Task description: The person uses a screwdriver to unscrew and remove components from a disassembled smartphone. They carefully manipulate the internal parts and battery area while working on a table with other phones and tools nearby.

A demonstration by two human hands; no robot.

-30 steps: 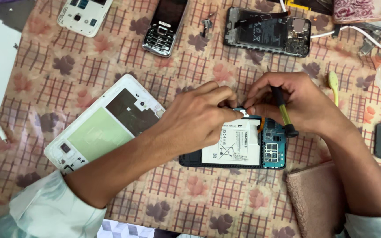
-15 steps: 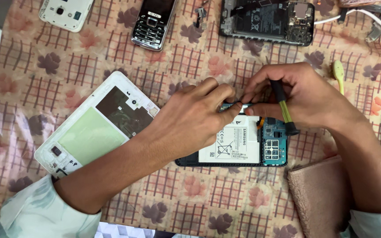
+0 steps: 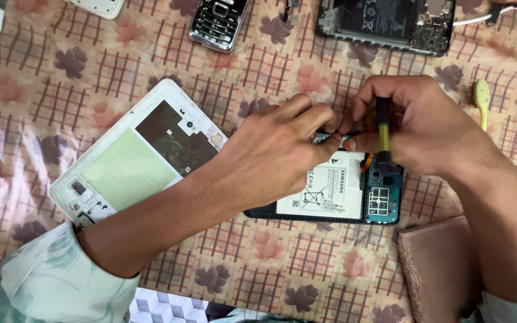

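Observation:
An opened tablet (image 3: 330, 206) lies on the patterned cloth with its white battery (image 3: 324, 191) and blue circuit board (image 3: 384, 200) exposed. My left hand (image 3: 276, 149) rests on the tablet's upper left part, fingertips pinching at its top edge. My right hand (image 3: 414, 128) holds a screwdriver with a yellow and black handle (image 3: 383, 128), its tip down at the board near the battery's top right corner. Both hands' fingertips meet over the top edge, hiding what lies between them.
The white back cover (image 3: 133, 155) lies left of the tablet. A keypad phone (image 3: 219, 21) and another opened phone (image 3: 390, 24) sit at the far edge. A small yellow brush (image 3: 481, 98) is at the right, a pink cloth (image 3: 438, 269) at the lower right.
The view has shifted so everything sits lower and closer in frame. Both hands stay together at the tablet's top edge, the screwdriver still upright in my right hand.

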